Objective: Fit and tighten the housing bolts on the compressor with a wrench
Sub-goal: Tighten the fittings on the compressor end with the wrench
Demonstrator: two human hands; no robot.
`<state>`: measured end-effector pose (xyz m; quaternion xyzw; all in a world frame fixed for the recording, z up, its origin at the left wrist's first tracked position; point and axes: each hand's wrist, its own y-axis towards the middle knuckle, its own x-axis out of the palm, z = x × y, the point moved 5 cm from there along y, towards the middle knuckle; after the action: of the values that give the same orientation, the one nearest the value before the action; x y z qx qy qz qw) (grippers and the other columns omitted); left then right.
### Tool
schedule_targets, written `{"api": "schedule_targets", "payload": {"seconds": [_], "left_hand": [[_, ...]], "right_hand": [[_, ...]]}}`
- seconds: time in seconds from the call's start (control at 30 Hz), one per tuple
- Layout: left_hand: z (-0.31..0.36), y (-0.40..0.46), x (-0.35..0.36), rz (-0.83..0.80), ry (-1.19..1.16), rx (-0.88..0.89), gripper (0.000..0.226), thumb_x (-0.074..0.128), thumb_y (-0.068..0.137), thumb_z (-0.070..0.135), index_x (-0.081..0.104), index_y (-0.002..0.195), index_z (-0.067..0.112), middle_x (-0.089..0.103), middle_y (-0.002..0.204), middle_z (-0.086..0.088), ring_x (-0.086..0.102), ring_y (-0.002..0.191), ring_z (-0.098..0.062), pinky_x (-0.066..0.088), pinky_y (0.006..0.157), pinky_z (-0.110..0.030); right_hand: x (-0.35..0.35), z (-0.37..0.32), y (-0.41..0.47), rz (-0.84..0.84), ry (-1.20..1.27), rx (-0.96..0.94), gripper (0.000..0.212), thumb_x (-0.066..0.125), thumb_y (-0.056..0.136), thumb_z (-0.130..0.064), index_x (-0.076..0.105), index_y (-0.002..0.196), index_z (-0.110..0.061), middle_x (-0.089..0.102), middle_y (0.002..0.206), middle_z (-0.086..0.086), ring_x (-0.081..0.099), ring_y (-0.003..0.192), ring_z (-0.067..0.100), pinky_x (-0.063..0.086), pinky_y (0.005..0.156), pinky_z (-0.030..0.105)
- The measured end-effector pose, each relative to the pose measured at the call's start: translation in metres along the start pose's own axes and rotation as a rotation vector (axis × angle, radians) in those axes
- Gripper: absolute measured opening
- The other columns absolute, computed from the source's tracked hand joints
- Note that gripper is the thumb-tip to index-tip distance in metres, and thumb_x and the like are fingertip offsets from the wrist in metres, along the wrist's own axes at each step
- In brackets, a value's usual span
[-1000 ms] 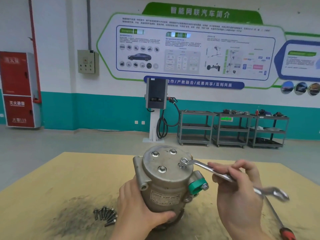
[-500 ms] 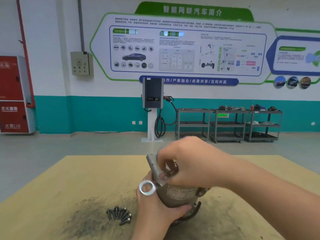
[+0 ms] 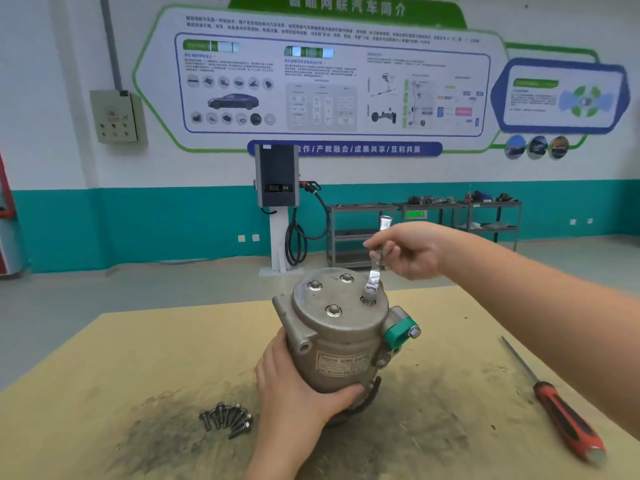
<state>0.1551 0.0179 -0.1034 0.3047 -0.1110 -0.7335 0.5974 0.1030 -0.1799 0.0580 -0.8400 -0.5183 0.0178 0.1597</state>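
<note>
Your right hand (image 3: pixel 412 251) has swung the slim, shiny steel combination wrench (image 3: pixel 375 263) round from where it lay half a second ago, low across the front of the housing with its free ring end toward you; now the shank stands steeply up and away from you, its ring end seated on the bolt (image 3: pixel 369 295) at the right-hand edge of the top face. That reads as one stroke of tightening finished, or a re-seat for the next one, so this bolt is the one in hand. Your right fingers are curled round the middle of the shank, gripping it. Your left hand (image 3: pixel 298 379) is wrapped round the lower left flank of the dull grey cast-metal cylindrical compressor (image 3: pixel 341 332), thumb across the front below the label, steadying it where it stands upright on the tan, grease-smudged worktop (image 3: pixel 145 358). Three other bolt heads sit in the top face; whether they are fully tight I cannot tell. A small heap of loose dark flanged bolts (image 3: pixel 227 417) lies just left of your left wrist, so by my reckoning more fitting remains. A screwdriver with a red and black handle (image 3: pixel 568 420) lies well to the right.
</note>
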Motion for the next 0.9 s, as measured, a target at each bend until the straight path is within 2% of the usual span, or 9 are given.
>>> {"api": "schedule_targets", "payload": {"seconds": [0.1, 0.23, 0.3, 0.37, 0.47, 0.57, 0.67, 0.8, 0.9], "left_hand": [[0.001, 0.001, 0.001, 0.009, 0.022, 0.009, 0.132, 0.073, 0.027, 0.076, 0.035, 0.144, 0.028, 0.040, 0.129, 0.017, 0.030, 0.129, -0.008, 0.035, 0.110, -0.038], [0.001, 0.001, 0.001, -0.004, 0.037, 0.020, 0.133, 0.073, 0.027, 0.078, 0.032, 0.145, 0.031, 0.035, 0.128, 0.023, 0.029, 0.129, -0.006, 0.036, 0.111, -0.038], [0.001, 0.001, 0.002, 0.000, 0.039, 0.021, 0.135, 0.072, 0.026, 0.078, 0.033, 0.145, 0.030, 0.036, 0.129, 0.021, 0.030, 0.129, -0.008, 0.036, 0.111, -0.039], [0.001, 0.001, 0.002, 0.010, 0.053, 0.027, 0.137, 0.070, 0.025, 0.079, 0.032, 0.146, 0.027, 0.035, 0.129, 0.020, 0.030, 0.131, -0.010, 0.033, 0.112, -0.036], [0.000, 0.000, 0.001, 0.004, 0.039, 0.033, 0.134, 0.072, 0.028, 0.079, 0.033, 0.146, 0.027, 0.038, 0.132, 0.017, 0.032, 0.131, -0.012, 0.034, 0.111, -0.038], [-0.002, 0.000, 0.003, -0.021, 0.030, 0.034, 0.123, 0.075, 0.031, 0.077, 0.042, 0.139, 0.030, 0.043, 0.130, 0.014, 0.038, 0.129, -0.014, 0.040, 0.105, -0.037], [-0.002, 0.001, 0.000, 0.014, 0.066, 0.013, 0.123, 0.071, 0.026, 0.079, 0.038, 0.134, 0.032, 0.040, 0.122, 0.018, 0.035, 0.126, -0.013, 0.040, 0.101, -0.035], [-0.002, 0.002, 0.000, -0.003, 0.051, 0.013, 0.132, 0.072, 0.027, 0.080, 0.032, 0.143, 0.030, 0.037, 0.124, 0.018, 0.032, 0.127, -0.010, 0.037, 0.108, -0.037], [-0.002, 0.001, 0.000, -0.012, 0.028, 0.013, 0.131, 0.073, 0.028, 0.077, 0.033, 0.143, 0.030, 0.038, 0.127, 0.018, 0.030, 0.129, -0.009, 0.034, 0.108, -0.034]], "right_hand": [[-0.024, 0.032, -0.023, -0.089, 0.463, -0.081, 0.013, 0.064, 0.079, -0.003, 0.059, 0.090, 0.000, 0.057, 0.067, 0.005, 0.053, 0.038, 0.004, 0.043, 0.036, 0.011], [-0.045, 0.080, -0.065, -0.107, 0.628, -0.397, 0.011, 0.066, 0.077, -0.012, 0.065, 0.088, -0.008, 0.064, 0.074, 0.005, 0.060, 0.055, 0.011, 0.050, 0.046, 0.017], [-0.046, 0.097, -0.092, -0.073, 0.358, -0.668, 0.016, 0.078, 0.073, -0.026, 0.067, 0.080, -0.017, 0.067, 0.084, 0.003, 0.062, 0.069, 0.015, 0.054, 0.056, 0.023], [-0.033, 0.096, -0.123, 0.069, -0.255, -1.020, 0.025, 0.085, 0.067, -0.040, 0.067, 0.078, -0.026, 0.070, 0.091, -0.006, 0.066, 0.078, 0.013, 0.055, 0.066, 0.022], [0.022, 0.078, -0.148, -0.044, -1.094, -1.364, 0.019, 0.079, 0.074, -0.018, 0.064, 0.081, -0.028, 0.061, 0.087, -0.018, 0.058, 0.078, -0.001, 0.046, 0.065, 0.012], [0.081, 0.050, -0.135, -0.175, -1.463, -1.212, 0.008, 0.071, 0.079, -0.021, 0.068, 0.085, -0.026, 0.054, 0.076, -0.020, 0.051, 0.072, -0.008, 0.038, 0.062, 0.008], [0.124, 0.021, -0.096, -0.149, -1.582, -1.074, 0.007, 0.068, 0.086, -0.026, 0.069, 0.087, -0.019, 0.065, 0.075, -0.011, 0.057, 0.065, 0.004, 0.044, 0.060, 0.016], [0.117, -0.023, -0.022, -0.135, -1.237, -0.577, 0.009, 0.069, 0.086, -0.016, 0.067, 0.087, -0.007, 0.069, 0.062, 0.001, 0.055, 0.046, 0.008, 0.044, 0.046, 0.016], [0.066, -0.027, 0.010, -0.109, -0.750, -0.198, 0.009, 0.062, 0.092, -0.006, 0.061, 0.090, 0.002, 0.064, 0.061, 0.005, 0.047, 0.041, 0.004, 0.038, 0.038, 0.010]]}}
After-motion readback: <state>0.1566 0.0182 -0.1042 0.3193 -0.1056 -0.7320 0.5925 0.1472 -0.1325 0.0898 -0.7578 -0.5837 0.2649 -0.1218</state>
